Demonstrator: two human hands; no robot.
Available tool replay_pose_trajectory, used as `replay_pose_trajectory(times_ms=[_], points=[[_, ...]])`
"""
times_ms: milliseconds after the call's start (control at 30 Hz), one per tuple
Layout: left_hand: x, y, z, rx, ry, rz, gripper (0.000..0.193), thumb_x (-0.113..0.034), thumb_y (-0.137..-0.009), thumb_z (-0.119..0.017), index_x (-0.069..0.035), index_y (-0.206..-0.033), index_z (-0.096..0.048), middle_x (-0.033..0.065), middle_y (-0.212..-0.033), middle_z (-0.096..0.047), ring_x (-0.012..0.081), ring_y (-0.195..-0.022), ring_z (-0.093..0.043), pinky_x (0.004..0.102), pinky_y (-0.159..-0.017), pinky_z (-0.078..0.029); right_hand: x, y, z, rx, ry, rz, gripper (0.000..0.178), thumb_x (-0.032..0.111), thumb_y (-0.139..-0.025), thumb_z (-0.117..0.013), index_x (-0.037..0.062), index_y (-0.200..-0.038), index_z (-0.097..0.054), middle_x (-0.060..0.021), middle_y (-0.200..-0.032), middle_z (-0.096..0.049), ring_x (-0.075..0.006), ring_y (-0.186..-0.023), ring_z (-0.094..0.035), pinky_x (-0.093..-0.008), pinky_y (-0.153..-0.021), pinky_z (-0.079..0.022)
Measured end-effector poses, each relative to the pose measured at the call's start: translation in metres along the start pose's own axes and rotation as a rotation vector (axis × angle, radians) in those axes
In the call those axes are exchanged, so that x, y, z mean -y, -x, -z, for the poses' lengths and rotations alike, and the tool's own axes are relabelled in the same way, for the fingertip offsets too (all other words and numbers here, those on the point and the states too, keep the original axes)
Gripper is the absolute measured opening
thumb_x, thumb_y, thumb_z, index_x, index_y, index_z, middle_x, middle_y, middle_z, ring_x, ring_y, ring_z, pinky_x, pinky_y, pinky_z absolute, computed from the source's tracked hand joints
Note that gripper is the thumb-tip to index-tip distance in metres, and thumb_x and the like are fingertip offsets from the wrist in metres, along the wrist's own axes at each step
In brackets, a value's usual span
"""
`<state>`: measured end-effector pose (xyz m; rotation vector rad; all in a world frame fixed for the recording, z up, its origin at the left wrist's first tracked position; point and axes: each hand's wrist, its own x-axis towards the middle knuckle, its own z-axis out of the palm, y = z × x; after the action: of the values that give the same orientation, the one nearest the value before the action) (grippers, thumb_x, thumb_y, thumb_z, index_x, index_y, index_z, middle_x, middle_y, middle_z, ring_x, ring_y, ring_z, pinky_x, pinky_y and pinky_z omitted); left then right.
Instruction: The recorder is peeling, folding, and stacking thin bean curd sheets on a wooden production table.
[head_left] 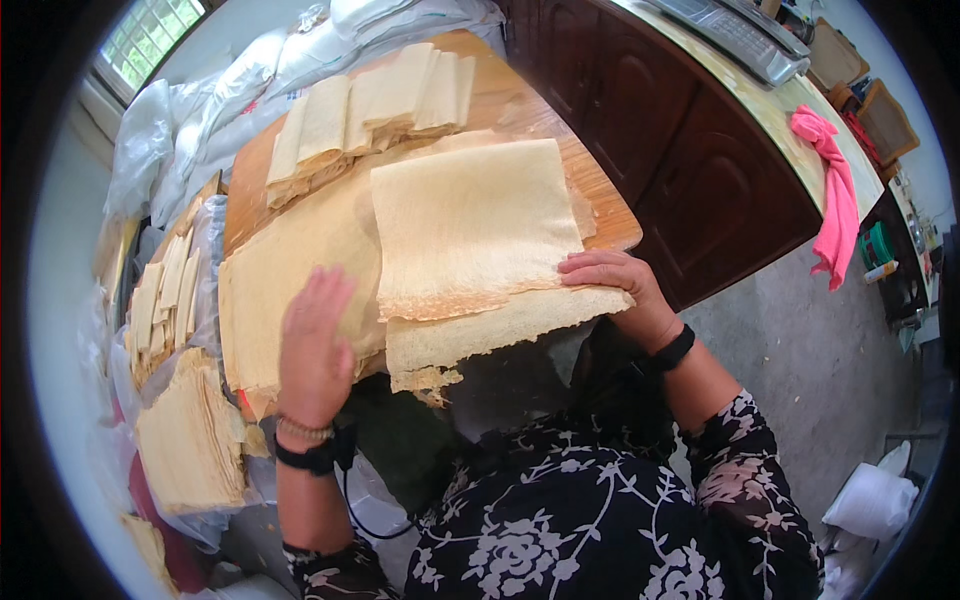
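Note:
A folded pale-yellow sheet (470, 225), thin and ragged-edged like dried bean curd skin, lies at the front of the wooden table, its lower flap hanging past the near edge. My right hand (625, 290) grips its right near corner, fingers on top and the thumb hidden beneath. To the left, my left hand (318, 345) is raised with its fingers stretched out, slightly blurred and holding nothing. Beneath and beside the folded sheet, a stack of wide flat sheets (290, 290) spreads across the table. Several folded sheets (370, 110) are piled at the far side.
The wooden table (610, 215) has a rounded right corner. More sheets (190, 435) and folded pieces (165, 300) sit on plastic at the left. White sacks (260, 75) line the back. Dark cabinets (680, 150) stand right, with a pink cloth (830, 190) hanging from the counter.

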<state>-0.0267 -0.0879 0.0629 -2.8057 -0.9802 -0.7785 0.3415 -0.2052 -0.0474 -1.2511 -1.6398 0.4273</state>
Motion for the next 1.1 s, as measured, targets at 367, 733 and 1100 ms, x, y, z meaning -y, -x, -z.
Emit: replay_pose_trajectory(times_ms=[367,733,1100], points=[[0.017,-0.013,-0.09,0.41,0.715,0.709,0.024,-0.021,-0.093,-0.073,0.001,-0.1,-0.073,0.0101,-0.099,-0.075,0.0137,-0.092,-0.067,0.0283,-0.082,-0.053,-0.01,-0.032,0.004,-0.018,-0.504,-0.528,0.019,0.015,-0.095,-0.073,0.0008,-0.107,-0.076,-0.0018,-0.094,-0.074,-0.0085,-0.083,-0.068,-0.0245,-0.077,-0.054],[0.008,-0.025,-0.102,0.223,0.891,0.857,0.032,-0.025,-0.094,-0.073,0.005,-0.104,-0.075,0.0047,-0.091,-0.075,0.0087,-0.082,-0.064,0.0277,-0.074,-0.051,-0.024,-0.059,-0.013,-0.114,-0.277,-0.591,0.035,0.024,-0.092,-0.077,0.0026,-0.119,-0.07,-0.0019,-0.097,-0.074,-0.0113,-0.083,-0.067,-0.0274,-0.074,-0.054],[0.005,-0.046,-0.107,0.288,0.609,0.759,0.04,-0.029,-0.09,-0.075,0.005,-0.111,-0.071,0.0152,-0.085,-0.074,0.0253,-0.078,-0.071,0.0366,-0.076,-0.055,-0.006,-0.063,-0.012,0.237,0.531,0.097,0.055,0.023,-0.079,-0.08,0.0107,-0.131,-0.065,-0.0134,-0.143,-0.057,-0.0348,-0.132,-0.053,-0.0436,-0.11,-0.044]])
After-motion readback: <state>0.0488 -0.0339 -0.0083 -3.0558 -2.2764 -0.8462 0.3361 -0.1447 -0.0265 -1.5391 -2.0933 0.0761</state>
